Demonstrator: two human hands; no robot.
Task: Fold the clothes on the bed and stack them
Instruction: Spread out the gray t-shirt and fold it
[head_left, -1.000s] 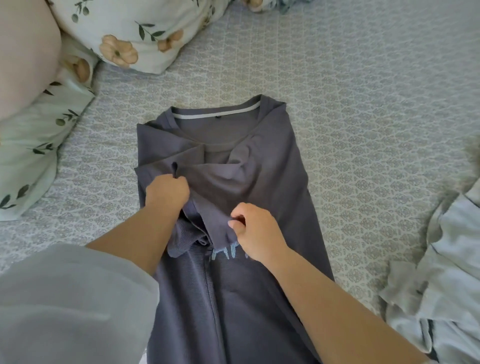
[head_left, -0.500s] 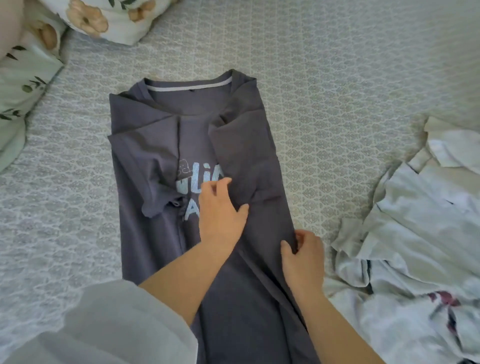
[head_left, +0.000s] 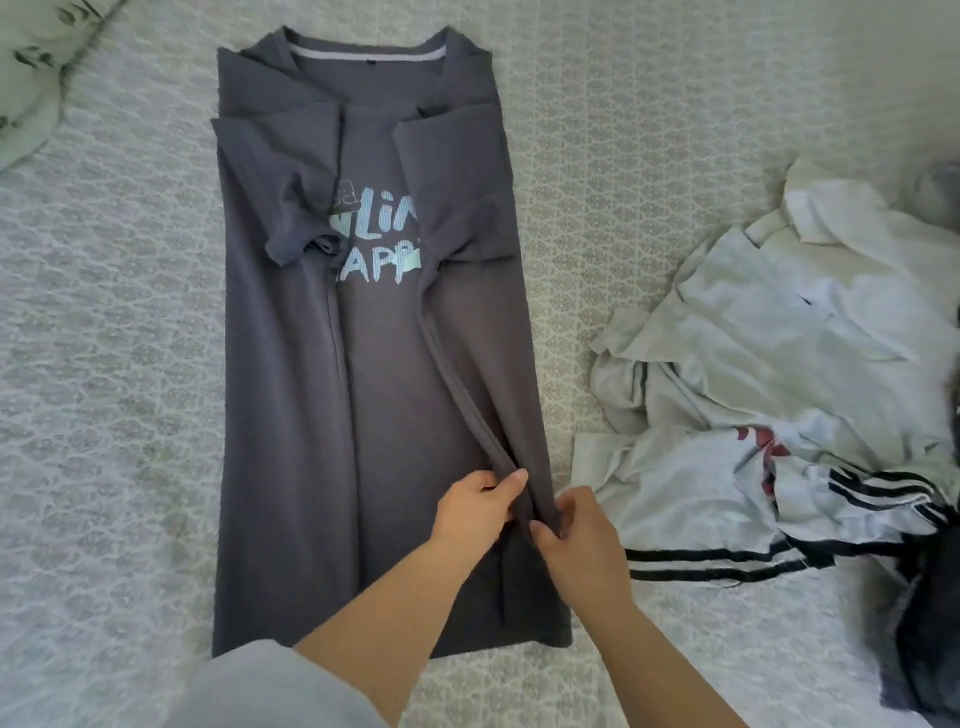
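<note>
A dark grey T-shirt (head_left: 291, 415) with pale blue lettering lies flat on the bed, collar at the far end, both sides and sleeves folded inward. My left hand (head_left: 475, 506) and my right hand (head_left: 579, 540) meet at the lower right of the shirt. Both pinch the edge of the folded right flap, which rises in a ridge running up toward the lettering. My arms cover part of the hem.
A heap of unfolded white clothes (head_left: 779, 374) with black stripes lies to the right, close to the shirt. A dark garment (head_left: 930, 639) sits at the right edge. A floral pillow (head_left: 31, 78) is at the far left. The patterned bedspread (head_left: 104, 364) surrounds everything.
Both hands have moved down the shirt from the chest to the lower right flap and now pinch its edge. The view has shifted toward the hem; the lettering is uncovered.
</note>
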